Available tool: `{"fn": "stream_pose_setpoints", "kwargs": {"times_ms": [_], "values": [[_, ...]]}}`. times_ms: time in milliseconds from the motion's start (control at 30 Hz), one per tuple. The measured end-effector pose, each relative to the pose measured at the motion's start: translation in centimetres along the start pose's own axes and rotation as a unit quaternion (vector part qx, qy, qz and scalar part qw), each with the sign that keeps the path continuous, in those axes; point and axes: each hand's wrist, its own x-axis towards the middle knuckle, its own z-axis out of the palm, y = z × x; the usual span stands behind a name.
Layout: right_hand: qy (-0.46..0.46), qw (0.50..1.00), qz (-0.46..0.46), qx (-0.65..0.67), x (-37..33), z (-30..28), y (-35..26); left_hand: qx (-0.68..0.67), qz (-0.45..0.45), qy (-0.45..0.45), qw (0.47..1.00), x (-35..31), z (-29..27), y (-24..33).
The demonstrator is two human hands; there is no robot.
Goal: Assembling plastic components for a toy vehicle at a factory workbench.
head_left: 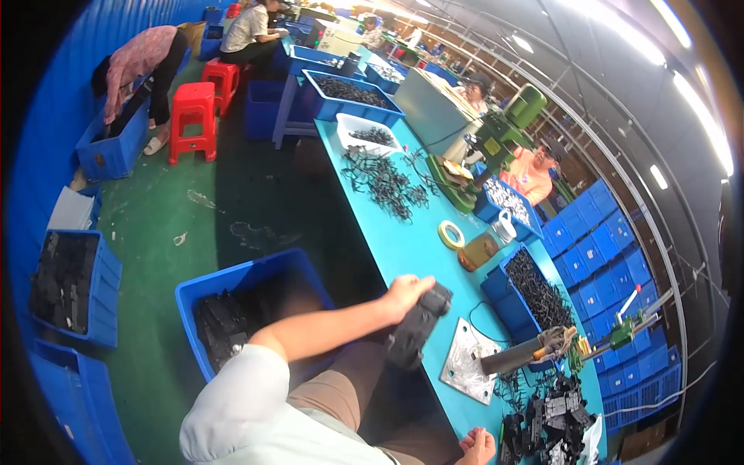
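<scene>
1. Left hand (409, 297) grips the far end of a black part (416, 329), its long axis slanting near-left over the table (422, 252) edge.
2. Right hand (477, 446) (grasp impossible to tell) is left of the black heap (554, 418).

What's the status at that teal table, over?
Left grip holding black blocky item. Right grip beside pile of black parts. Metal stand base sits between item and pile.

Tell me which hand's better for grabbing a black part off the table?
Probably the right hand: it's beside the heap of black plastic parts and looks empty, while the left hand grips a blocky black plastic piece.
</scene>
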Motion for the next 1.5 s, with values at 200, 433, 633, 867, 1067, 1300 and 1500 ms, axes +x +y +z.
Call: {"fn": "stream_pose_setpoints", "kwargs": {"times_ms": [200,433,633,867,1067,1300,1500], "values": [[0.016,1.0,0.008,0.005,-0.2,-2.5,-0.1,0.333,0.094,0.051,0.937,10.5,-2.4,-1.3],[0.075,0.984,-0.159,-0.028,1.7,-5.3,0.6,0.445,0.055,0.037,0.893,14.3,-5.0,2.6],[0.135,0.956,-0.226,-0.128,3.1,-8.6,1.5,0.502,0.075,-0.049,0.861,16.5,-5.5,3.3],[0.148,0.961,-0.19,-0.14,2.3,-9.6,2.7,0.508,0.168,-0.095,0.84,16.2,-7.1,1.3],[0.166,0.953,-0.195,-0.163,1.9,-10.1,2.3,0.529,0.184,-0.076,0.825,16.2,-6.0,0.5],[0.262,0.783,-0.323,-0.462,7.6,-12.5,0.6,0.607,0.24,-0.061,0.755,16.7,-4.2,1.0],[0.22,0.76,-0.285,-0.542,11.6,-13.9,1.8,0.624,0.273,-0.038,0.731,18.6,-4.3,1.8]]}}
